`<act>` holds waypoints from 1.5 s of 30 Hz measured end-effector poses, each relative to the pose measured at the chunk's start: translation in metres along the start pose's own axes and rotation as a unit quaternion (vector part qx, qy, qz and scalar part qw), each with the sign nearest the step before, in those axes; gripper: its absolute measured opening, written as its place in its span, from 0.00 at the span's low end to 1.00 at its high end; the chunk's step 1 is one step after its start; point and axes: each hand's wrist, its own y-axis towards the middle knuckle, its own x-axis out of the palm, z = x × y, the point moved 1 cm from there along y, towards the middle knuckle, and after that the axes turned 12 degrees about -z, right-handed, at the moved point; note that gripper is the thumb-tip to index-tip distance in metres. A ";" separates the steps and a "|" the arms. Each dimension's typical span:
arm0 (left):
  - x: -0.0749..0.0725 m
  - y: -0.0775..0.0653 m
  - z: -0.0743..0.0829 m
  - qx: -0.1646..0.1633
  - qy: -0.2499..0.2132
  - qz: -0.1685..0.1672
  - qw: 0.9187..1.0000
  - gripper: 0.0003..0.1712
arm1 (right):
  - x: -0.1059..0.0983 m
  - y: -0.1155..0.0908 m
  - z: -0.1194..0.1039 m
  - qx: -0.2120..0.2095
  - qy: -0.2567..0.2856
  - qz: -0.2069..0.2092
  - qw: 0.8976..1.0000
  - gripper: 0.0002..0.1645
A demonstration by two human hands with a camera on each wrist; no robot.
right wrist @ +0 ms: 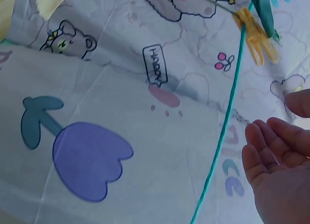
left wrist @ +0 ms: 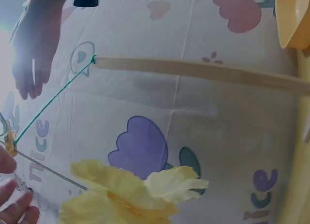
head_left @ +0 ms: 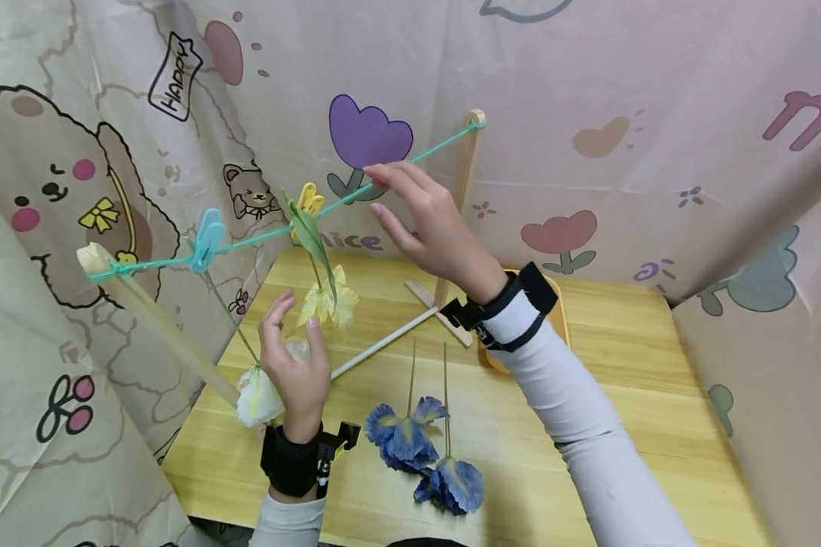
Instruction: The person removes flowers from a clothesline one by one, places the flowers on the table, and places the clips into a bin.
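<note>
A green string (head_left: 256, 237) runs between two wooden posts. From it hangs a yellow flower (head_left: 330, 300), stem up, held by a yellow clothespin (head_left: 310, 200). Further left a blue clothespin (head_left: 208, 240) holds a white flower (head_left: 258, 396) by its stem. My left hand (head_left: 296, 372), fingers loosely bent and holding nothing, is raised below the string near both flowers. My right hand (head_left: 429, 224) hovers by the string, right of the yellow clothespin; in the right wrist view its fingers (right wrist: 278, 146) are relaxed and apart from the string.
Two blue flowers (head_left: 404, 434) lie on the wooden table (head_left: 629, 395), stems pointing away. A yellow tray (head_left: 558, 304) is partly hidden behind the right forearm. The right post (head_left: 467, 171) stands at the back; the left post (head_left: 171, 334) leans close on the left. Printed curtains surround the table.
</note>
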 end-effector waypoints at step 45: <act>0.025 0.028 0.029 -0.031 0.125 -0.127 0.983 0.09 | 0.031 0.014 -0.015 -0.003 0.118 -0.087 0.989 0.10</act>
